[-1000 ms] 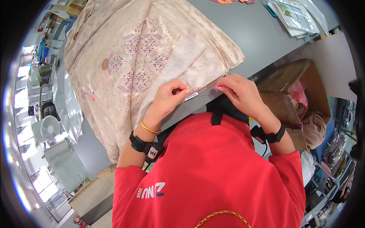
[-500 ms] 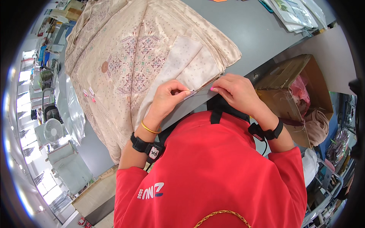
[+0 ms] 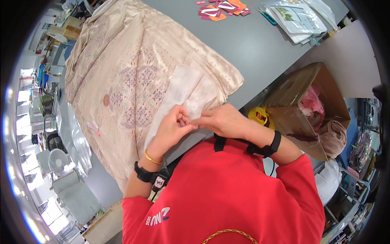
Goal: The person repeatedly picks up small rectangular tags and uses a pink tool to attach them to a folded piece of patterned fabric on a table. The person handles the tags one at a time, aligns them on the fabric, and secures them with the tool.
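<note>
A beige satiny cloth (image 3: 158, 30) with a grey-and-purple floral pattern is spread in layers over the grey table. Its near corner is turned back and shows a whitish underside (image 3: 178, 85). At this corner's edge, my left hand (image 3: 172, 126) is closed, thumb and forefinger pinching the cloth. My right hand (image 3: 223, 120) comes in from the right, its fingers pressed together and touching the left fingertips. What the right fingertips hold is hidden. A small white-and-pink tag (image 3: 94, 128) lies on the cloth to the left.
Orange and maroon cards (image 3: 225, 9) lie on the far table (image 3: 243, 44). Plastic-sleeved papers (image 3: 298, 20) are at the far right. A cardboard box (image 3: 290, 91) holding pink plastic and brown cloth stands right of the table, near a yellow bag (image 3: 261, 116). A white fan (image 3: 58, 161) is at left.
My right hand has moved left to meet my left hand at the cloth edge. The small pink piece at its fingertips is now hidden. The view has shifted, bringing the cards into sight.
</note>
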